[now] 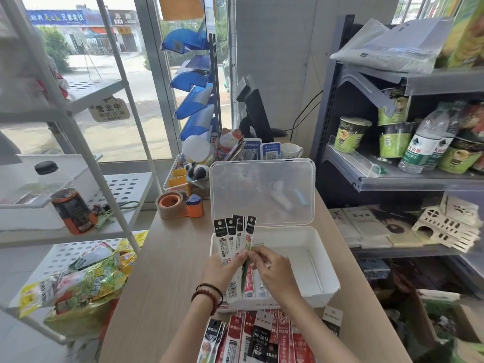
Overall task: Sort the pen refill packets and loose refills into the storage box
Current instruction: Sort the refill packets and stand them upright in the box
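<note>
head view, counter scene. the left hand [222,269] grips a fan of four black-topped packets [233,238], fingers curled round their lower half; the packets stand nearly upright, tops spread, over the near-left corner of the box [328,273]. the right hand [273,271] pinches a thin green refill [245,268] between thumb and forefinger, the other fingers loosely curled. the refill lies against the right edge of the fan, slanting down and to the left, and both hands meet at it. two bead bracelets [209,294] circle the left wrist.

the box is white and rectangular and rests on the wooden table [170,271]. its clear lid [262,189] is hinged open and stands upright behind it. a few red and white packets lie inside along the left side, partly hidden by the hands; the right part of the floor shows bare white. a pile [264,336] of red, black and white packets lies on the table at the near edge, just in front of the box.

behind the box to the left: a tape roll [170,204]. further back: a mug [292,150] and a dark monitor [255,111]. left rack: a dark bottle [70,205]. right shelf: green noodle cups [351,133] and a water bottle [424,144].
</note>
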`<state>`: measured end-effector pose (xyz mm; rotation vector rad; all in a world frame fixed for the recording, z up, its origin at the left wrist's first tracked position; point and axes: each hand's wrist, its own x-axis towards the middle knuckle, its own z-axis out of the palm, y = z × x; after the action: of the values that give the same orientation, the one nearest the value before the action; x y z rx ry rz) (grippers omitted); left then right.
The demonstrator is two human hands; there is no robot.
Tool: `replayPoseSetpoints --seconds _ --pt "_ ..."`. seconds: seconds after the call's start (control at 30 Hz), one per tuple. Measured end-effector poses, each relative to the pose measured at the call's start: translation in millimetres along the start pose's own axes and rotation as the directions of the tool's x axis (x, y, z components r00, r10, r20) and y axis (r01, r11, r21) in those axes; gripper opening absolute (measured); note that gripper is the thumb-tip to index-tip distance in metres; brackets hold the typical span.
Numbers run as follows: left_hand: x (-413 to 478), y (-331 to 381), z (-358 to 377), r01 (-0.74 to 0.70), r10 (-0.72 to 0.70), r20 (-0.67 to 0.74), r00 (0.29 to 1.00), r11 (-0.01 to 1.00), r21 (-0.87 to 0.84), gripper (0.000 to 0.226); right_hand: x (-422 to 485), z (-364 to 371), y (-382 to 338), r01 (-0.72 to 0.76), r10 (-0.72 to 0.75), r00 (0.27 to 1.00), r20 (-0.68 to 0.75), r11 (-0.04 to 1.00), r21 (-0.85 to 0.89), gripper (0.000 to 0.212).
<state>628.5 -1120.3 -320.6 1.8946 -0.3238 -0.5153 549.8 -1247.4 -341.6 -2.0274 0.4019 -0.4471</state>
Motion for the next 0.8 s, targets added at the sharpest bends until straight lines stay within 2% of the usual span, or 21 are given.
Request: replayPoseSetpoints --seconds 0.1,0.3,0.47,0.57,0.67,0.8 --pt "-2.2 -1.3 3.4 0.025 -0.024 0.013 1.000 0.997 -0.071 0.025 0.2 -2.8 -1.5 -0.010 0.012 1.000 -0.019 0.998 0.055 0.030" --pt "-7.2 -6.2 10.0 -0.051 0.051 -0.052 0.997 0.999 -0.010 0.022 -2.1 -3.5 -3.5 -0.052 0.047 0.997 0.058 0.995 0.091 0.022" --pt "-11.1 -7.5 8.9 -0.090 0.087 -0.080 0.993 0.995 -0.042 0.050 -2.4 -4.2 -7.0 -0.064 0.060 0.998 0.037 0.992 0.109 0.022" --pt "-11.8 -7.3 9.1 -0.115 0.109 -0.094 0.990 0.991 -0.066 0.056 -0.8 -4.7 -4.7 -0.074 0.077 0.997 -0.018 0.990 0.120 0.025" --pt "-13.3 -5.1 8.9 -0.097 0.089 -0.081 0.993 0.991 -0.097 0.047 1.0 -5.9 -2.2 -0.105 0.110 0.993 -0.049 0.990 0.096 0.020" --pt "-12.2 -0.5 -2.5 0.028 -0.048 -0.082 0.995 0.972 -0.234 0.035 3.2 -6.5 -4.3 -0.097 0.099 0.995 -0.026 0.992 0.075 0.016"
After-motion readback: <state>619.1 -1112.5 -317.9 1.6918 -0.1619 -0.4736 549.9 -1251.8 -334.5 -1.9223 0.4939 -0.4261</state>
